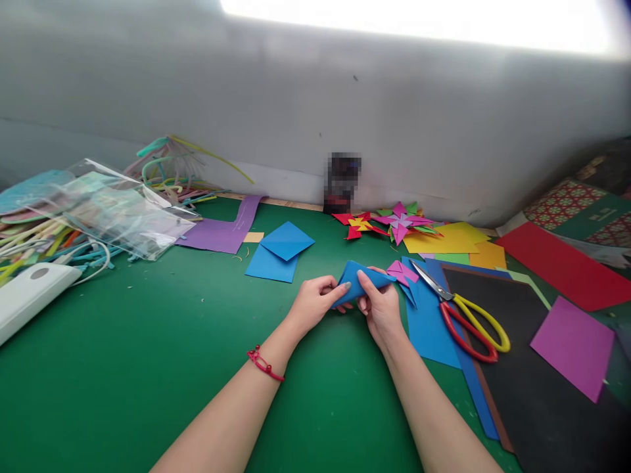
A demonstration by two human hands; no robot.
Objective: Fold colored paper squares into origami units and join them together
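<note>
A folded piece of blue paper [357,276] is held between my two hands over the green table. My left hand [318,302] pinches its left edge, thumb on top and fingertips beneath. On the right side, my right hand [382,302] grips it with the thumb pressed on the upper face. Just past my right hand lies a small pink and blue folded piece [403,272]. Two blue papers, one a folded diamond [288,240] on top of another sheet [271,268], rest beyond my left hand. A red string bracelet circles my left wrist.
Scissors [456,309] with red and yellow handles lie at right on blue paper and a black board [532,387]. Behind are folded paper stars [399,223], yellow sheets [453,238] and red paper [566,266]. Purple paper [217,235], a clear bag [133,210] and a white device [37,295] sit left.
</note>
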